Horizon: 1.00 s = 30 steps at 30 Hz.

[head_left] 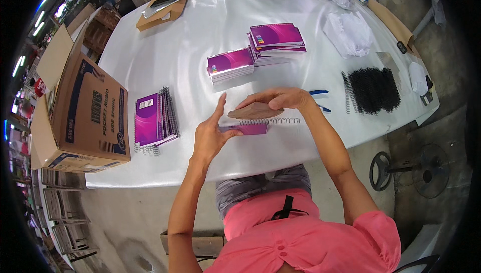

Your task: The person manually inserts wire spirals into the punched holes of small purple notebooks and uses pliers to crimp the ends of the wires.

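My left hand [209, 135] holds a small purple notebook [253, 129] by its left end, thumb across the near side and index finger pointing up. A dark wire coil [285, 120] runs along the notebook's upper edge and sticks out past its right end. Just above the coil, my right hand [278, 97] grips a flat brown piece [256, 110], which looks like wood or stiff board. Blue-handled pliers [319, 92] lie beside my right wrist, partly hidden by it. Coil-bound purple notebooks [150, 120] rest together to the left of my left hand.
Farther off on the white-covered table [195, 37] stand stacks of purple notebooks [275, 35]. A large open carton [95, 107] is at the left. Black coils [373, 90] and a white plastic bag [348, 32] lie right. A shallow cardboard box [163, 10] sits far left.
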{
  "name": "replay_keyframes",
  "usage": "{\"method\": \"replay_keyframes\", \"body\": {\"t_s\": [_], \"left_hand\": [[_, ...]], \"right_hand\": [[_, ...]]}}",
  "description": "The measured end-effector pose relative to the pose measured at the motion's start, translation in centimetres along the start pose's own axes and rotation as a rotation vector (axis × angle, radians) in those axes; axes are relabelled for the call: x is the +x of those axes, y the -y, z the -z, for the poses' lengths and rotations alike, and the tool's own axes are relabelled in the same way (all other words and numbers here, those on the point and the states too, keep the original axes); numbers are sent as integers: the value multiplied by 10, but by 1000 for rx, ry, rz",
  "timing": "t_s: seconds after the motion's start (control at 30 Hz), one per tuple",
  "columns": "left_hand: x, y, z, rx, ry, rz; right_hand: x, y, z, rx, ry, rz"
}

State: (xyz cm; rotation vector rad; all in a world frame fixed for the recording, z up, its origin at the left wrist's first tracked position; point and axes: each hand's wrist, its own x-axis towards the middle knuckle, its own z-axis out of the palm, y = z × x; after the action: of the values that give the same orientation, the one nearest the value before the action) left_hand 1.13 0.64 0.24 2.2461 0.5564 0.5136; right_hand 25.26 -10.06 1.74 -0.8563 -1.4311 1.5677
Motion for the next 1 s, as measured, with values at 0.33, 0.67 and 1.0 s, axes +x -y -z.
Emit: {"method": "replay_keyframes", "body": {"t_s": [0.33, 0.67, 1.0], "left_hand": [[-13, 15, -26, -320, -182, 35], [-15, 16, -29, -417, -185, 71], [-18, 20, -26, -539, -151, 94]], "right_hand": [[18, 1, -4, -636, -76, -400], [17, -7, -1, -276, -39, -105], [30, 0, -11, -506, -116, -328]]}}
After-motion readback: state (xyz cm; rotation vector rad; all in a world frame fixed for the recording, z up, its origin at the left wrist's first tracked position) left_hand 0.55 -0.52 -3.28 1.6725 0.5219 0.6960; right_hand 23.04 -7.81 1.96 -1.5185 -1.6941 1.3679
